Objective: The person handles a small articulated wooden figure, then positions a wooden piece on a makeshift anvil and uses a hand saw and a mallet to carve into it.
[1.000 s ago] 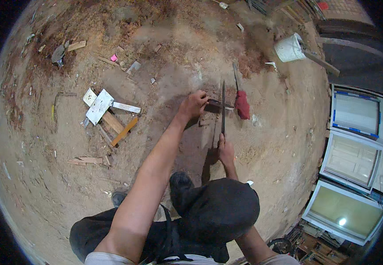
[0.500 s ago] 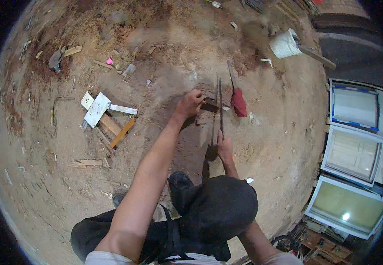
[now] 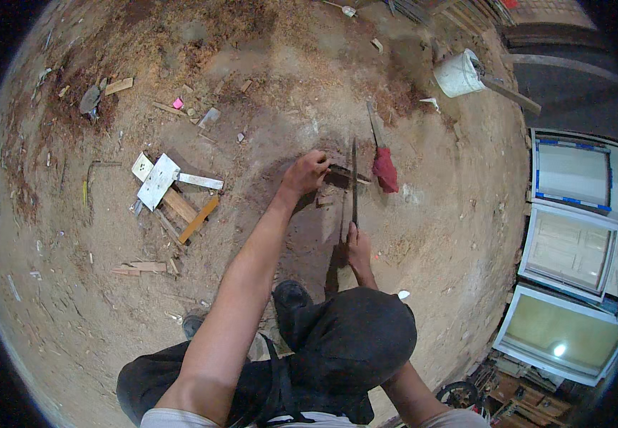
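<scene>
My left hand (image 3: 307,173) is closed on the near end of a short dark strip with a paler far end (image 3: 361,178), probably wood. My right hand (image 3: 359,247) grips a long, narrow, dark blade (image 3: 354,182), seen nearly edge-on and pointing away from me. The blade crosses the strip close to its pale end; whether they touch I cannot tell. Just right of the blade, on the ground, lies a tool with a red cloth-like wrap (image 3: 384,171) and a thin dark blade (image 3: 373,123).
Left of my hands is a pile of wood pieces with a white board (image 3: 158,182) and an orange-brown slat (image 3: 199,220). A white bucket (image 3: 459,74) lies tipped at the far right, a plank (image 3: 511,95) by its mouth. Framed panels (image 3: 564,332) line the right side.
My right hand has drawn the blade slightly toward me. The strip in my left hand has turned and looks thinner, while the left hand has barely shifted.
</scene>
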Demonstrator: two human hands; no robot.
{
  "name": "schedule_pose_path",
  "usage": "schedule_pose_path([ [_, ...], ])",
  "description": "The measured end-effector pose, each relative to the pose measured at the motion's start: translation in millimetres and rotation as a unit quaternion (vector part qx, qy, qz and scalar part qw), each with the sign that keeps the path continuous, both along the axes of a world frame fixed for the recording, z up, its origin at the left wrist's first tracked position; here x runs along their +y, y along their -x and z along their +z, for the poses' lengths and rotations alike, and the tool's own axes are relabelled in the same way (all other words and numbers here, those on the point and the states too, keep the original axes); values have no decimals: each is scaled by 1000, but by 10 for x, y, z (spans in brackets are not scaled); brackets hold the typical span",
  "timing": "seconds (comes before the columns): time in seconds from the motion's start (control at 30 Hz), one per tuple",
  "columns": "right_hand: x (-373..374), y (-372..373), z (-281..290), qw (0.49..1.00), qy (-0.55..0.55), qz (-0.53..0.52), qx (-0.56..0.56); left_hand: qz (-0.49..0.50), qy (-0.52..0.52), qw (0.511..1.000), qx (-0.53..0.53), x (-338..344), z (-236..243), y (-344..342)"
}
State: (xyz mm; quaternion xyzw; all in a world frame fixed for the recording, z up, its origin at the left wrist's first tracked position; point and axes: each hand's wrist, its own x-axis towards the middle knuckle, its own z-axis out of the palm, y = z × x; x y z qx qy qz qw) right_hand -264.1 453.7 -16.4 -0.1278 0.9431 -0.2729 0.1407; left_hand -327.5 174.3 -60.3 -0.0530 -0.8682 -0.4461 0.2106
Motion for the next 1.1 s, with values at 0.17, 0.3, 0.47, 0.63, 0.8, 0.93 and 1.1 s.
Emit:
schedule_pose_path([
  [0.17,-348,-47,336,985,27,-119,-123,-7,-28,997,-67,-27,355,-132],
  [0.3,-317,-47,94,993,33,-90,-66,-18,-56,998,-38,-142,353,-116],
  [0.47,-143,19,272,976,119,-146,-112,-39,-16,998,-36,-103,331,-102],
  [0.63,-537,6,794,892,394,-214,-59,-34,-21,999,-1,-93,218,-78],
  [0.8,-110,-14,-7,987,114,-116,-11,-48,5,999,7,-61,156,-30],
  [0.93,-352,33,388,987,45,-121,-94,-35,11,999,-4,-24,173,-117],
  [1.1,-557,36,911,919,354,-167,-58,-23,1,1000,-20,-79,212,-91],
])
